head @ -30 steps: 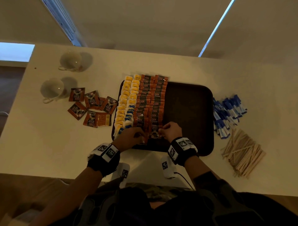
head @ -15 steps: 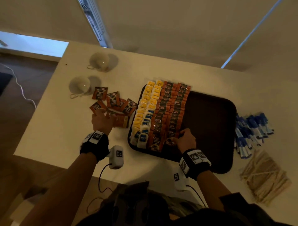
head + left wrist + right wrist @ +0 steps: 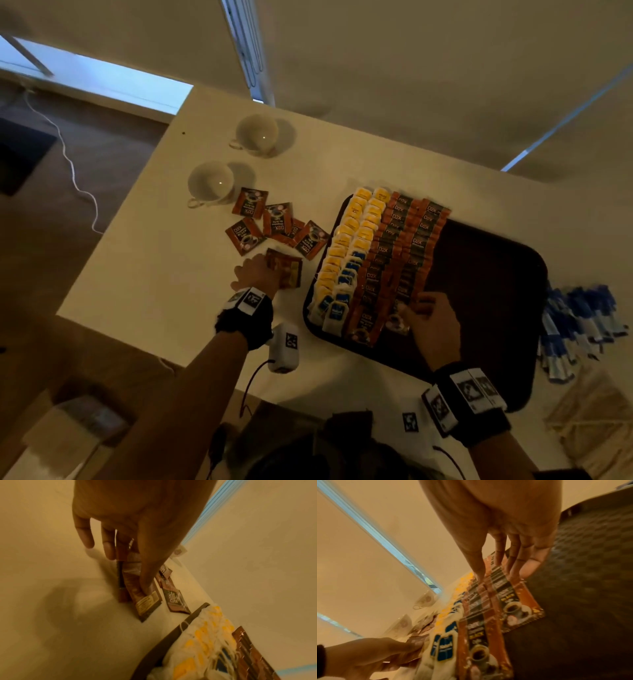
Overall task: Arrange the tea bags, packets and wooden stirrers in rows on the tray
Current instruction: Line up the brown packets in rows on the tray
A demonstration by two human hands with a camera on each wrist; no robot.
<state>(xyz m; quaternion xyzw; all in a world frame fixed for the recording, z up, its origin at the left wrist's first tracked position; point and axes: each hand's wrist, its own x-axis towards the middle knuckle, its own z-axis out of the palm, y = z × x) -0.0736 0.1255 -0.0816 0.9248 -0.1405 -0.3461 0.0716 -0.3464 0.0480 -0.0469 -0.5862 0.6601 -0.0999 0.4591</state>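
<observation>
A dark brown tray (image 3: 496, 274) holds rows of yellow tea bags (image 3: 349, 240), blue-labelled tea bags (image 3: 342, 291) and orange coffee packets (image 3: 404, 246) along its left half. My left hand (image 3: 270, 270) is on the table left of the tray. Its thumb (image 3: 145, 588) and fingers pinch a small stack of brown packets (image 3: 147, 601). My right hand (image 3: 407, 308) rests its straight fingertips (image 3: 479, 574) on the near end of the orange packet rows (image 3: 505, 601). Several loose brown packets (image 3: 274, 222) lie beyond the left hand.
Two white cups (image 3: 257, 133) (image 3: 210, 181) stand at the table's far left. Blue sachets (image 3: 579, 315) and a heap of wooden stirrers (image 3: 596, 421) lie right of the tray. The tray's right half is bare. The table edge (image 3: 137, 342) runs close on the left.
My left hand left the tray's near edge, reached left to the loose brown packets and took hold of some. My right hand stayed on the orange rows.
</observation>
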